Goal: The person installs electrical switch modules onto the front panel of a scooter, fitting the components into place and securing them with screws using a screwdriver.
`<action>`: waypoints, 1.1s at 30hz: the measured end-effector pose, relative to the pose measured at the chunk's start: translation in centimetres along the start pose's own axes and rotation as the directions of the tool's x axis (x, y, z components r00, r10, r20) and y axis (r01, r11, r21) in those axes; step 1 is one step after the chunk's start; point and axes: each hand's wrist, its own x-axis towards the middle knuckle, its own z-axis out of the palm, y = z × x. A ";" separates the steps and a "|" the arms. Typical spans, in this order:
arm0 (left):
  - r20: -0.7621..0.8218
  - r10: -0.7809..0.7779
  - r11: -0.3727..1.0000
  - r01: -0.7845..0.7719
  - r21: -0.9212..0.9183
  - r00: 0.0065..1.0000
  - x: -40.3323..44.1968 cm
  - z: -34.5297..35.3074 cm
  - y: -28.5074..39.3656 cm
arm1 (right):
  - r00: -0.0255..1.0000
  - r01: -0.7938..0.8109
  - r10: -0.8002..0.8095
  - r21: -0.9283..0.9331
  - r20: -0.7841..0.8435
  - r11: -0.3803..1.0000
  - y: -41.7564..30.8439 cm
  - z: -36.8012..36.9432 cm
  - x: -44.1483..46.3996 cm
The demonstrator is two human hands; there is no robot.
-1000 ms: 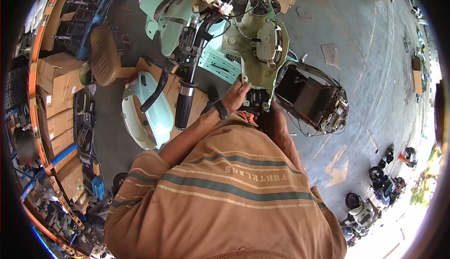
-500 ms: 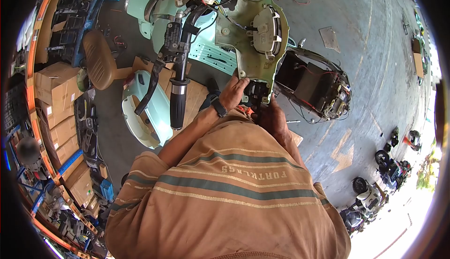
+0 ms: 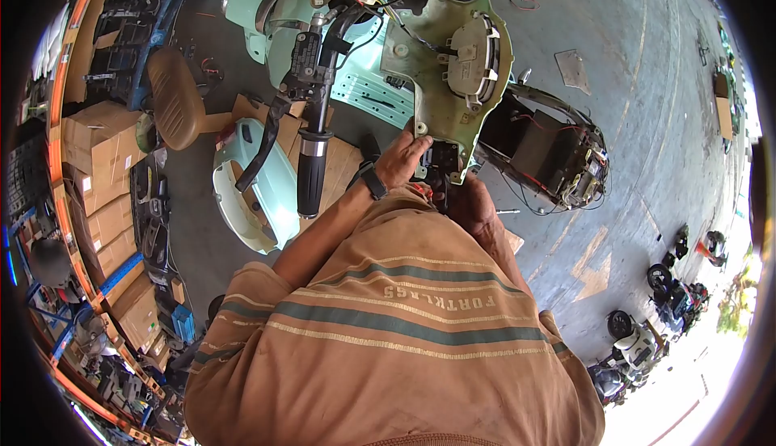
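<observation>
A scooter handlebar cover [image 3: 443, 115], its pale green inner side facing up, hangs in front of me. A round instrument cluster [image 3: 470, 60] sits in it, with wires running to the handlebar. My left hand [image 3: 402, 159], wearing a dark watch, is closed round the cover's near left corner, thumb on top. At the cover's near end is a black switch unit [image 3: 440, 157]. Just under that end is my right hand [image 3: 473, 204], its fingers curled and mostly hidden; what they hold cannot be made out. Left of the cover stands the handlebar [image 3: 323, 98] with a black grip [image 3: 313, 179].
A mint-green body panel [image 3: 263, 187] and a brown seat [image 3: 176, 100] lie at left, near cardboard boxes [image 3: 101, 143] and orange racking. The scooter's mint-green floorboard [image 3: 372, 94] is beyond the handlebar. At right lies a black under-seat frame [image 3: 546, 147] with loose wires. Motorcycles [image 3: 638, 345] stand farther right.
The cover and its instrument cluster have shifted slightly to the right and tilted a little. My left hand keeps its hold on the corner, and my right hand stays near the switch unit.
</observation>
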 end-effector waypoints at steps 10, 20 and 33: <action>-0.066 -0.004 0.980 -0.010 -0.197 0.998 0.1 1.1 -0.2 | 0.994 0.036 -0.026 0.088 -0.109 0.995 0.8 0.2 -0.6; -0.064 -0.110 0.960 0.089 -0.265 0.992 -0.2 0.6 1.7 | 0.993 0.100 -0.090 0.145 -0.072 0.984 1.7 -0.9 -0.6; -0.186 0.002 0.971 -0.046 -0.233 0.983 -0.1 1.6 1.8 | 0.993 0.116 -0.112 0.168 -0.035 0.979 1.9 -2.0 -0.4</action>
